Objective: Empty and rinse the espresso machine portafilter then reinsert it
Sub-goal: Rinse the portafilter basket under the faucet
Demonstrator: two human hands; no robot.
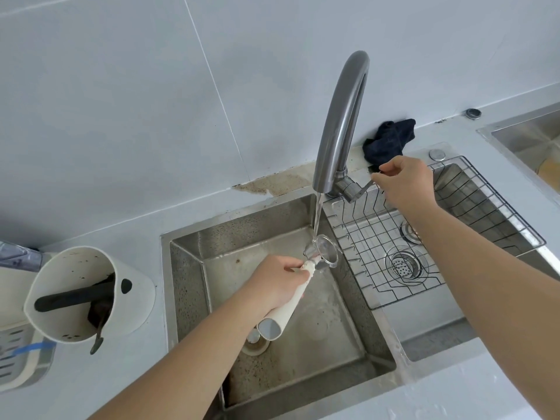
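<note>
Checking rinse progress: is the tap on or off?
On: a stream runs from the faucet onto the portafilter; right hand on the lever.

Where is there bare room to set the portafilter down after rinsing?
Bare patches: the countertop between the white bin and the sink, and the wire rack under the right hand. Crowded: around the faucet and dark cloth.

Our left hand [274,284] grips the white handle of the portafilter [306,275] over the left sink [194,237], its metal head under the water stream [316,218] from the faucet [342,122]. Our right hand [404,183] pinches the faucet lever [365,187]. A wire rack [394,237] fills the adjacent basin; a white container [88,294] stands on the counter [100,374].
</note>
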